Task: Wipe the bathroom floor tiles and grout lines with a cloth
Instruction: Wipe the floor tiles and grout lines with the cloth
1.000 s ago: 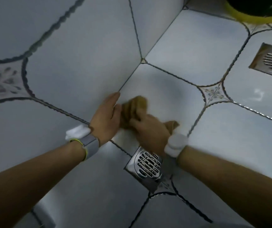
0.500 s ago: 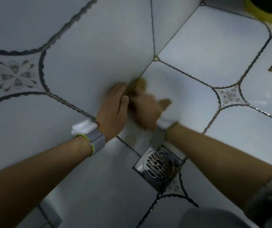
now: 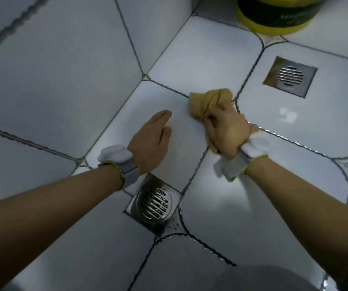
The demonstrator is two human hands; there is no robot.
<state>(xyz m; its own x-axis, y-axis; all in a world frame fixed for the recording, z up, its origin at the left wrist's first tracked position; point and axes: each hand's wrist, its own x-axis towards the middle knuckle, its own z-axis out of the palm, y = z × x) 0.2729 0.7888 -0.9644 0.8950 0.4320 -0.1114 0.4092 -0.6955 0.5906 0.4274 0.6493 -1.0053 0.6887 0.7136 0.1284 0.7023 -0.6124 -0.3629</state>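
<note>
Gripping a bunched yellow-brown cloth (image 3: 209, 101), the right hand (image 3: 226, 131) has its fingers curled round the fabric and presses the wad down on the white floor tile (image 3: 147, 101). Cloth sits at the far right corner of that tile, on the dark grout line (image 3: 168, 89) where it meets the crossing joint; a tail of fabric shows under the heel of the hand, near the wrist.

Left hand (image 3: 152, 139): released, fingers straight and together, palm down, lying flat on the same tile, just beside the cloth but apart from it. It holds nothing.

Both wrists carry a grey band with a yellow-green edge and a white piece on top: left wrist band (image 3: 124, 164), right wrist band (image 3: 246, 158).

Fixtures: near floor drain (image 3: 154, 204), square steel plate with round slotted grate, lies just below the left wrist at the tile corner. Far floor drain (image 3: 290, 76), same type, lies well apart, beyond the right hand on the next tile. Yellow and black container (image 3: 274, 15) stands at the top edge, cut off by the frame; label unreadable.

Wall tile (image 3: 63, 66) rises on the left, meeting the floor along a joint just left of the left hand. Glossy patch of reflection on the tile right of the cloth.
</note>
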